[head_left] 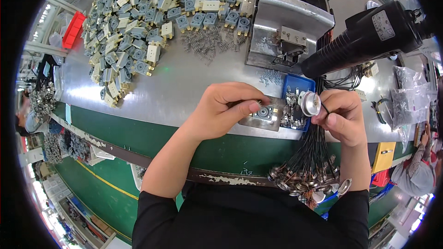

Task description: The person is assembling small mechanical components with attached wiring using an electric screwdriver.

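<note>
A worker at a metal bench (pixel 184 97) handles small parts beside a shallow blue tray (pixel 300 83) filled with loose, small metal pieces (pixel 290 108). A red bin (pixel 74 30) stands at far left, its contents out of sight. The right hand (pixel 344 113) pinches the black wire of a round metal cap (pixel 311 104) between thumb and fingers, the cap above the tray's right side, its wire end pointing right toward the hand. The left hand (pixel 226 108) has thumb and forefinger drawn together over a metal plate (pixel 272 123); whether they grip anything cannot be told. On the plate lies a grey part (pixel 263 113), its long axis running roughly left to right, brass-coloured end toward the tray. Small screws (pixel 271 77) lie just beyond the tray, near a heap of springs (pixel 207 42).
</note>
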Demonstrator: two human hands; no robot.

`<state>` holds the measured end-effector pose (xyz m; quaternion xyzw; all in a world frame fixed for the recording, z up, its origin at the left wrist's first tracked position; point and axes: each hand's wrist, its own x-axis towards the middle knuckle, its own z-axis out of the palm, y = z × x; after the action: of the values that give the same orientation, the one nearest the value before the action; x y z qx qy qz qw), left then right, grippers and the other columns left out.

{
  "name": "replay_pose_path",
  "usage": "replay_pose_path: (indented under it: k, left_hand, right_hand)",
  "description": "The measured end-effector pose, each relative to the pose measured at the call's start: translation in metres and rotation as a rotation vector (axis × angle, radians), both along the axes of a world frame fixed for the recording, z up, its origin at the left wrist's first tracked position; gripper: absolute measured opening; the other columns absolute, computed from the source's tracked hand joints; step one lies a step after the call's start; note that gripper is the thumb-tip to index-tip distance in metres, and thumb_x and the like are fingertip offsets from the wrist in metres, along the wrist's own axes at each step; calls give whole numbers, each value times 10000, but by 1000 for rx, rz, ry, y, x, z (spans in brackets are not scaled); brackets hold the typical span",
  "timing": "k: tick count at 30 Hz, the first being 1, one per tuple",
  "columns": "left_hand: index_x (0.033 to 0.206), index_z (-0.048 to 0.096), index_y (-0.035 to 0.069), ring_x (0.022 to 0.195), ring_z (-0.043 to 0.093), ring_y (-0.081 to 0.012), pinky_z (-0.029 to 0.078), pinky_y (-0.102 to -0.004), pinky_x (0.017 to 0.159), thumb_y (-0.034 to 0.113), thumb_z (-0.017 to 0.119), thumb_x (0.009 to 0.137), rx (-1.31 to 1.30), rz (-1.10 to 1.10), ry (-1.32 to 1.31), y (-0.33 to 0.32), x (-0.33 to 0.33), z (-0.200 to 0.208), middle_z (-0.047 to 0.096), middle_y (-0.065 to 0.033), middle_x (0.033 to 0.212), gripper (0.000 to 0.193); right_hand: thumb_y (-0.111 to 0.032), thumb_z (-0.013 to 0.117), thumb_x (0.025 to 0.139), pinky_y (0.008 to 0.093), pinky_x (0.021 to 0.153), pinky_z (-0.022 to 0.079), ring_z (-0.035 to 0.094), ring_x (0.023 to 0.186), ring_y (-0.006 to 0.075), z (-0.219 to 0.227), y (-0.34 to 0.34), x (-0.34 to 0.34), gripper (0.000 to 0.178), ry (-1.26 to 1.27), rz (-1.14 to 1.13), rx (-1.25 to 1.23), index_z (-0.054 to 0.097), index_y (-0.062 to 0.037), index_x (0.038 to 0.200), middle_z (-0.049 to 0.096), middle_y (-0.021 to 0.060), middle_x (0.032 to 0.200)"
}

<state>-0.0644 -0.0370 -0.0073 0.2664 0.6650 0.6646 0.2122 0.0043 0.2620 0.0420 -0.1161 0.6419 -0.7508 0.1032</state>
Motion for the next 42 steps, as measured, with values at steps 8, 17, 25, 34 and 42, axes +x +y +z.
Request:
replay_pose_path:
  k: [8, 17, 25, 34, 42]
  left_hand:
    - [990, 828, 50, 789, 666, -128, 511, -263, 646, 50, 903, 770, -126, 29, 286, 11, 3, -6, 752, -64, 1012, 233]
    - [960, 831, 47, 783, 652, -127, 500, -271, 648, 49, 913, 752, -139, 22, 283, 10, 2, -9, 736, -57, 1011, 223]
    - [978, 829, 40, 846, 696, -157, 543, -289, 701, 60, 909, 756, -122, -16, 305, 10, 0, -11, 750, -71, 1005, 237]
    - [1140, 779, -4, 734, 627, -124, 491, -252, 633, 91, 913, 759, -241, -5, 269, 5, -1, 1, 759, -85, 1068, 415]
    - [1167, 742, -11, 1007, 732, -234, 581, -337, 822, 36, 856, 787, 62, 81, 513, 17, -5, 6, 740, -155, 1205, 399]
  right_hand:
    - [-139, 768, 920, 241, 626, 488, 672, 764, 155, -3, 3, 1, 215, -53, -9, -97, 764, 69, 975, 728, 165, 953]
    - [-143, 777, 943, 267, 684, 517, 689, 803, 170, -2, -1, 1, 216, -42, 0, -81, 761, 69, 980, 732, 157, 961]
    - [-72, 818, 895, 210, 596, 508, 650, 694, 116, -14, -5, 0, 181, -102, -102, -274, 738, 62, 988, 724, 164, 985]
    - [-20, 789, 908, 224, 606, 478, 590, 680, 63, -9, -21, -1, 220, -259, -120, -9, 766, 65, 1109, 749, 104, 916]
    - [-24, 779, 938, 216, 600, 403, 534, 680, 24, -7, -34, -4, 171, -269, -81, 130, 790, 54, 1089, 727, 24, 845]
